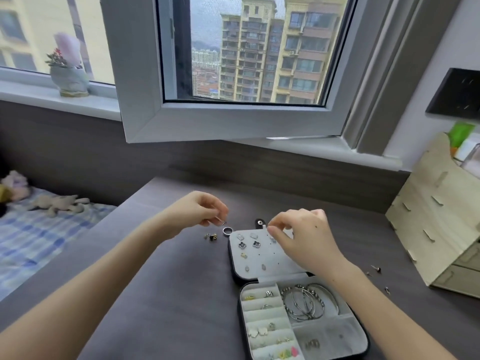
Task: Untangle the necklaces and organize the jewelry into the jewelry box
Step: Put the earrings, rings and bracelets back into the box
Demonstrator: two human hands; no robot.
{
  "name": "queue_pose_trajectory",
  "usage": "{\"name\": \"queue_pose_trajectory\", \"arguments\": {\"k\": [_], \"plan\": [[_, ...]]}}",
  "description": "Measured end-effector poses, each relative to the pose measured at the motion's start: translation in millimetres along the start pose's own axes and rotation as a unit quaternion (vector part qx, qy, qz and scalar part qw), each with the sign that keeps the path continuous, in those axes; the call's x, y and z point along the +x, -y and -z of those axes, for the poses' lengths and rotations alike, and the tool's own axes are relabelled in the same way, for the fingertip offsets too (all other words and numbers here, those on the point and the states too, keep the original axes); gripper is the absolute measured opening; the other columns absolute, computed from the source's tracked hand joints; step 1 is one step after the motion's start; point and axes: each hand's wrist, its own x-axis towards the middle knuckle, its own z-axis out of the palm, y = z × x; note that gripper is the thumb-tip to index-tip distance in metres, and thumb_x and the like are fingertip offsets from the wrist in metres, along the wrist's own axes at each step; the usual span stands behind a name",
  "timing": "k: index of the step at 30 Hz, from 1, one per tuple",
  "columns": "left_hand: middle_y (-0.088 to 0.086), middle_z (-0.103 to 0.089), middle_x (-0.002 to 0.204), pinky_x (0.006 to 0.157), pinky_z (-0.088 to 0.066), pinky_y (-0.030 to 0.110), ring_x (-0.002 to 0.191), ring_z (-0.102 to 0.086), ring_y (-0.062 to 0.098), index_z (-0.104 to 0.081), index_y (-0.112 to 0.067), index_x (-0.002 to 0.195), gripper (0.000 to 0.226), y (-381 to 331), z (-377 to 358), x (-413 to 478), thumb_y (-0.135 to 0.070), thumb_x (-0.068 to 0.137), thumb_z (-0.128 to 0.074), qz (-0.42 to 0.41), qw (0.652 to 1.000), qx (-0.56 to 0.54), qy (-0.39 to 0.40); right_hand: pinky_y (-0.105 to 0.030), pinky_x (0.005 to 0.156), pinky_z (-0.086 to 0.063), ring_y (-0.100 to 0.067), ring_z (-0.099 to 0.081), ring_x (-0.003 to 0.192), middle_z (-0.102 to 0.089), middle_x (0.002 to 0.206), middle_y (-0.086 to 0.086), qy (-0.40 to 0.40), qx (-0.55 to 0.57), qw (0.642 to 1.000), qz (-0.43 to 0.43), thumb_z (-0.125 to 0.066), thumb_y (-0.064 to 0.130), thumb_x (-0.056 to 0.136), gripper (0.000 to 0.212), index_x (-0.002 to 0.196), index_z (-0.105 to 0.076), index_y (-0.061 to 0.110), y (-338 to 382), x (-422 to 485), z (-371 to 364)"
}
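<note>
Bed (39,229) far left. The tabletop (168,281) edge runs diagonally under the left forearm.

Left hand (200,211): thumb and fingertips pinch a small metal stud (224,222), just above the tabletop.

Loose earrings (211,236) and a ring (227,230) lie just left of the lid's far corner.

Box (298,278) lies open at centre: lid (275,259) far, tray near, bangles (309,302) in the tray's far right compartment.

Right hand (301,235) is over the lid's far right part, fingertips drawn together. Cannot tell whether they hold anything.

Judgement: the step is seating a stud in a lid hole.
- Steady the lid with the right hand.
- Bring the post in square to a free hole.
- Avoid the pairs already mounted.

Room:
- There is bare tabletop left of and nearer than the box.
- The organizer (428,229) crowds the right.
- Small pieces (375,268) lie between it and the box, so the right forearm could sweep them.
</note>
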Motion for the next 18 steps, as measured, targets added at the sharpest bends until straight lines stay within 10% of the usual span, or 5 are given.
{"name": "queue_pose_trajectory", "arguments": {"k": [9, 18], "plan": [[-0.003, -0.059, 0.081, 0.065, -0.039, 0.02, 0.077, -0.054, 0.012, -0.068, -0.013, 0.1, 0.018, 18.1, -29.4, 37.6, -0.022, 0.084, -0.068, -0.015, 0.955, 0.294, -0.016, -0.031, 0.085, -0.024, -0.01, -0.057, 0.084, -0.064, 0.08, 0.016, 0.004, 0.017, 1.0, -0.017, -0.057, 0.033, 0.091, 0.015, 0.081, -0.068, 0.029, -4.4, 0.8, -3.3], [-0.003, -0.057, 0.072, 0.059, -0.045, 0.025, 0.073, -0.059, 0.022, -0.055, -0.017, 0.07, 0.02, 18.0, -28.2, 34.7, -0.011, 0.077, -0.073, -0.074, 0.956, 0.275, -0.063, -0.034, 0.095, -0.031, -0.004, -0.058, 0.081, -0.067, 0.08, 0.015, 0.001, 0.095, 0.995, -0.031, -0.061, 0.029, 0.089, 0.013, 0.08, -0.07, 0.026, 1.8, -15.2, 9.3]]}}
